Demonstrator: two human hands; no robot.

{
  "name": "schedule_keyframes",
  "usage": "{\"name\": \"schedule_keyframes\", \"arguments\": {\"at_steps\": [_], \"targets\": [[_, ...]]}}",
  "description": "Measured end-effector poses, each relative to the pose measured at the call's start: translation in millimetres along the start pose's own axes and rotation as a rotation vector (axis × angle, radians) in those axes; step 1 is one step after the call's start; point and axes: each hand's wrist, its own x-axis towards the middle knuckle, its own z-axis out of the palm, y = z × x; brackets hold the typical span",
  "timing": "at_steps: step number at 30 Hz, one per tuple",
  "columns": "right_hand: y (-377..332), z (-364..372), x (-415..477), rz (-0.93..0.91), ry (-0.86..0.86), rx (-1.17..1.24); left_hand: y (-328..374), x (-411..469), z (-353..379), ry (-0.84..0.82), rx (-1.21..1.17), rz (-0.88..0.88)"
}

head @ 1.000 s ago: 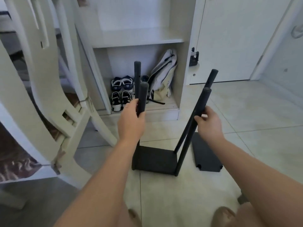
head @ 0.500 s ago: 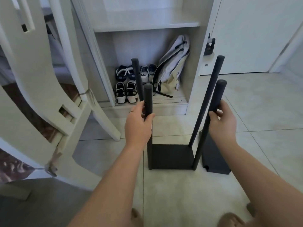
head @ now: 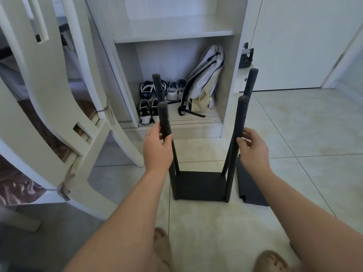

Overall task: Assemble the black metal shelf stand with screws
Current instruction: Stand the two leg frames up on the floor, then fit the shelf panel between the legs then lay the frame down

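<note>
The left hand [head: 157, 149] is clenched around the front left post [head: 163, 118], with the thumb across the near side and the fingers wrapped behind. The grasp sits below the rounded top of the post. The right hand [head: 253, 150] holds the front right post [head: 240, 122] at about the same height. Its thumb presses the near side and its fingers curl behind the post.

Both posts belong to the black shelf stand [head: 198, 186], which stands upright on the tiled floor [head: 294, 134] directly in front of the person. The stand has a square bottom panel [head: 204, 179] with one post at each corner. The rear left post [head: 158, 85] and the rear right post [head: 250, 81] rise free, with no hand on them. The right-hand posts show small holes along their length.

A loose black panel [head: 250, 190] lies flat on the floor just to the right of the stand, partly covered by the right forearm. Whether it touches the stand cannot be told.

Behind the stand is an open white cabinet [head: 229, 75]. Its bottom compartment holds several pairs of shoes [head: 146, 112] on the left and a pale backpack [head: 204, 79] leaning on the right. A white chair [head: 49, 85] stands tilted at the left. The person's feet, in tan slippers [head: 272, 261], show at the bottom edge.
</note>
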Motion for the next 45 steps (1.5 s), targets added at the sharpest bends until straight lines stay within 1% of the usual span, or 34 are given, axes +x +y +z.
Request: {"name": "schedule_keyframes", "arguments": {"at_steps": [6, 10, 12, 14, 15, 16, 17, 19, 22, 24, 27, 29, 31, 34, 38, 40, 45], "targets": [[1, 2, -3, 0.014, -0.122, 0.087, -5, -1, -2, 0.054, 0.001, -0.018], [2, 0, -7, 0.008, -0.202, 0.094, 0, -5, -2, 0.079, -0.015, -0.037], [4, -4, -10, 0.003, -0.218, 0.071, 1, -10, -3, 0.069, -0.040, -0.123], [8, -11, -14, 0.007, -0.209, 0.036, 0, -14, -5, 0.041, -0.065, -0.358], [10, -15, -16, 0.016, -0.203, 0.014, -3, -16, -7, -0.015, -0.055, -0.483], [13, -19, -18, 0.028, -0.201, -0.015, -5, -19, -9, -0.122, 0.003, -0.565], [17, -24, -19, 0.042, -0.203, -0.050, -8, -23, -9, -0.259, 0.095, -0.587], [26, -36, -22, 0.065, -0.212, -0.128, -8, -30, -2, -0.509, 0.198, -0.556], [46, -59, -24, 0.111, -0.218, -0.219, 2, -45, 24, -0.779, 0.218, -0.468], [63, -74, -24, 0.139, -0.232, -0.279, 9, -59, 51, -0.898, 0.265, -0.352], [92, -92, -19, 0.192, -0.266, -0.371, 15, -84, 97, -1.015, 0.276, -0.231], [115, -100, -12, 0.225, -0.299, -0.444, 15, -101, 130, -1.104, 0.276, -0.209], [138, -103, -1, 0.245, -0.335, -0.510, 10, -115, 167, -1.158, 0.272, -0.230], [174, -101, 21, 0.270, -0.371, -0.562, -9, -131, 223, -1.162, 0.231, -0.322], [233, -93, 57, 0.323, -0.397, -0.588, -48, -146, 302, -1.112, 0.222, -0.490], [267, -89, 75, 0.365, -0.416, -0.606, -70, -150, 342, -1.062, 0.232, -0.555], [351, -77, 115, 0.508, -0.427, -0.635, -119, -153, 430, -0.857, 0.317, -0.656]]}}
